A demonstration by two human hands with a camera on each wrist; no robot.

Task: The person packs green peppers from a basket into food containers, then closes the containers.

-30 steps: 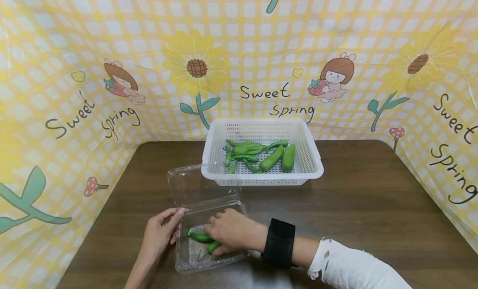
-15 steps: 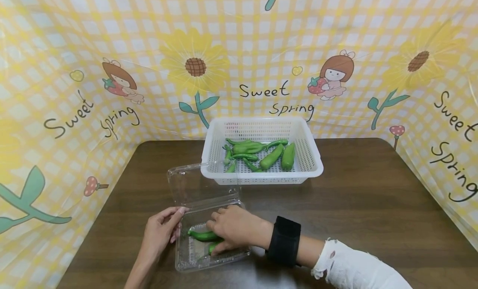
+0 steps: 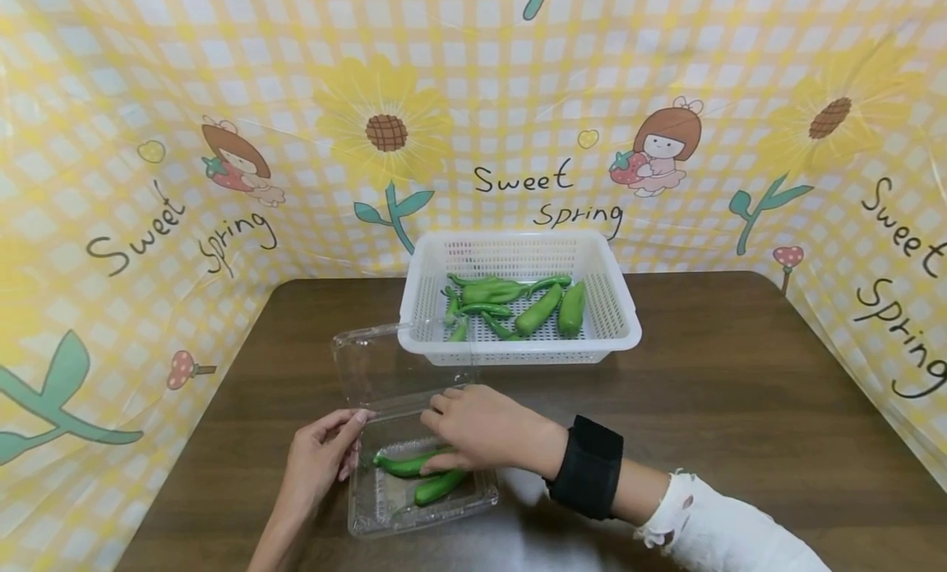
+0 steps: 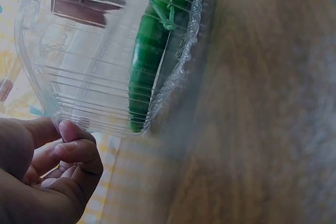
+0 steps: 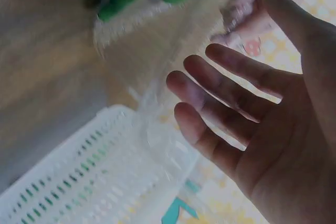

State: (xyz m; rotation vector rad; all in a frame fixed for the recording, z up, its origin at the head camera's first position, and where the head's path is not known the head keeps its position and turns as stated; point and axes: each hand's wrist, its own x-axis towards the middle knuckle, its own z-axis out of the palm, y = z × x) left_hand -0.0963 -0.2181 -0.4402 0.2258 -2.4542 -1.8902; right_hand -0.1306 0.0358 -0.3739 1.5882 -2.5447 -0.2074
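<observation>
On a brown table, a clear plastic box with its lid open holds two green peppers. Left hand steadies the box's left edge with lightly curled fingers; right hand hovers over the peppers, fingers spread and released. Behind, a white basket contains more green peppers

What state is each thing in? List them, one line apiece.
Clear clamshell box: lid open, tilted back toward the basket; two green peppers inside.
Green peppers in box: lying flat, side by side.
White basket: upright on the table, holding several green peppers.
Left hand: fingers curled, resting on the box's left rim.
Right hand: fingers straight, above the box, holding nothing.
</observation>
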